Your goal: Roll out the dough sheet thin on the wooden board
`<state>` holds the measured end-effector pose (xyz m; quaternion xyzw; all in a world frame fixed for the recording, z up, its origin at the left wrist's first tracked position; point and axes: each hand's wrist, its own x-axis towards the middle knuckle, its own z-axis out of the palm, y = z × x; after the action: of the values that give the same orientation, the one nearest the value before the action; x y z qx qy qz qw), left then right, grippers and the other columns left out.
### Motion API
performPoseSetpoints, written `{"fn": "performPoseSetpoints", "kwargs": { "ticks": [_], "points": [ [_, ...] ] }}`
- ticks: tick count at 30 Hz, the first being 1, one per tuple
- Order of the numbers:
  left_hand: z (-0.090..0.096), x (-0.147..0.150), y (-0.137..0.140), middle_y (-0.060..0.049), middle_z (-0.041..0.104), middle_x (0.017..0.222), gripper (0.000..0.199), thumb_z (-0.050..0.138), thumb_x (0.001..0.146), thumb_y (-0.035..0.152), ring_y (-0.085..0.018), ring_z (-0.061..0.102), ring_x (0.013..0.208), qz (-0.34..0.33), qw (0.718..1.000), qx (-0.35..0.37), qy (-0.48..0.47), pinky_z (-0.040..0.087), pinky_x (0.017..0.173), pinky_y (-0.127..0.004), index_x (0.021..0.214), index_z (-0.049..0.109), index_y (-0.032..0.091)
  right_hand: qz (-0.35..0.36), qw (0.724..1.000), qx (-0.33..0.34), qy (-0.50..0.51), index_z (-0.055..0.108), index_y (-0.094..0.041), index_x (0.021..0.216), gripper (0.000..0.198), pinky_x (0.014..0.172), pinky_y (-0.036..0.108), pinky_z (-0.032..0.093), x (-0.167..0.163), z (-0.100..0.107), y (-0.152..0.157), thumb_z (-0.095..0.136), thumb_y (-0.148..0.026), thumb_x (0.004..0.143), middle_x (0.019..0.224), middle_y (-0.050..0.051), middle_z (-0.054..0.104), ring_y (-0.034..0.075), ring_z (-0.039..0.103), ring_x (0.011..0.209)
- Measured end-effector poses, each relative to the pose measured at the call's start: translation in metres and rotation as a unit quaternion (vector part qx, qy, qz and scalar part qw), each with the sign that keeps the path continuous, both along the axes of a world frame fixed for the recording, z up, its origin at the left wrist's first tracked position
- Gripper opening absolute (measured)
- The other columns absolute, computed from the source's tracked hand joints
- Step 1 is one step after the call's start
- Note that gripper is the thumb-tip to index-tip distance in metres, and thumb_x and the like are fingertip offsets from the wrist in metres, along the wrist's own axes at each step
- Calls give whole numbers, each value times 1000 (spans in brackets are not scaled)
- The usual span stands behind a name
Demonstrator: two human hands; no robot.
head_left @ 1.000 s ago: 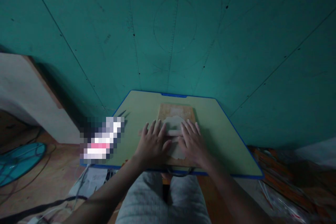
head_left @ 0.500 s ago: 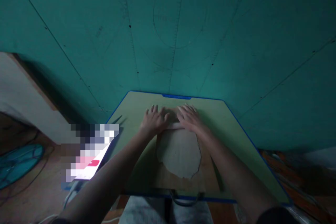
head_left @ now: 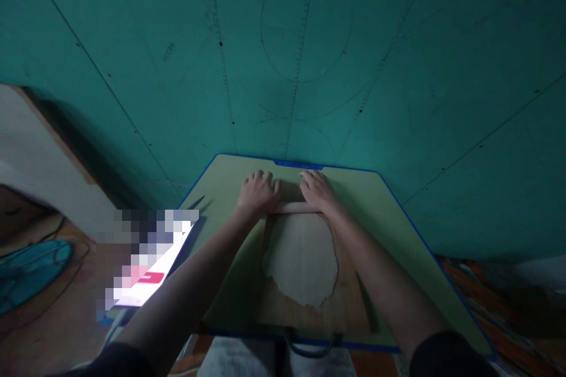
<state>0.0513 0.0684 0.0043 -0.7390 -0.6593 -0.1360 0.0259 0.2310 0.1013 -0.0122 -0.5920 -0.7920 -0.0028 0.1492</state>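
Observation:
A pale rolling pin (head_left: 292, 207) lies crosswise at the far edge of a thin, flat sheet of dough (head_left: 303, 259). The dough has ragged edges and rests on a wooden board (head_left: 351, 312). My left hand (head_left: 259, 191) covers the pin's left end, palm down, its fingers bent over the far side. Over the right end, my right hand (head_left: 316, 189) rests the same way, fingers curled forward. Between the hands the middle of the pin shows; its ends are hidden beneath them.
The board sits on a small yellow-green table (head_left: 380, 218) with a blue rim and a dark handle (head_left: 309, 352) at the near edge. A lit screen (head_left: 150, 277), partly blurred out, is at the left. Behind the table rises a green wall (head_left: 283, 70) with drawn lines.
My fingers have gone from stretched out to more curled. The hands and pin have shifted slightly away from me, uncovering more of the dough's far edge.

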Motion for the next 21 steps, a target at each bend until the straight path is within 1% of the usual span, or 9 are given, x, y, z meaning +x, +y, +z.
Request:
{"fn": "performPoseSetpoints", "kwargs": {
  "ticks": [5,10,12,14,17,19,21],
  "points": [
    [-1,0,-32,-17,64,117,53,32,98,53,-31,60,107,-5,1000,-6,26,46,88,-42,118,62,15,-3,999,3,-32,59,-18,130,43,104,41,36,0,1,-39,39,-27,93,131,13,59,26,49,123],
    [-5,0,-66,-18,60,133,48,34,98,48,-32,54,123,-38,997,31,59,41,99,-47,121,62,15,-9,998,30,-59,57,-16,135,45,114,46,25,-3,1,-84,39,-32,96,142,14,54,28,42,136],
    [-7,0,-79,-18,58,137,47,35,99,46,-33,51,128,-47,996,32,73,39,103,-48,121,62,16,-8,998,31,-58,56,-13,136,47,116,46,23,-3,0,-98,38,-31,97,145,14,52,27,39,139],
    [-10,-2,-93,-17,58,138,45,36,99,45,-34,50,129,-60,995,33,74,39,103,-50,121,63,16,-2,998,32,-55,56,-10,135,47,117,45,23,-2,-4,-114,38,-30,97,147,16,50,27,39,140],
    [-16,-7,-122,-18,59,136,48,37,99,45,-35,53,125,-96,993,51,47,40,103,-52,129,57,13,17,998,50,-45,57,-5,133,48,119,46,23,2,-11,-143,39,-28,95,147,18,50,29,41,138],
    [-21,-13,-145,-19,59,135,52,40,98,45,-34,55,121,-130,989,67,30,39,104,-52,135,52,11,39,996,67,-32,55,-3,135,50,119,48,24,6,-17,-166,41,-25,92,144,19,52,30,42,137],
    [-24,-19,-167,-18,58,137,52,44,97,44,-33,54,122,-162,983,77,25,39,106,-50,137,50,12,58,994,87,-15,50,-2,138,53,119,50,26,10,-22,-189,40,-23,91,145,19,51,29,41,138]
  ]
}}
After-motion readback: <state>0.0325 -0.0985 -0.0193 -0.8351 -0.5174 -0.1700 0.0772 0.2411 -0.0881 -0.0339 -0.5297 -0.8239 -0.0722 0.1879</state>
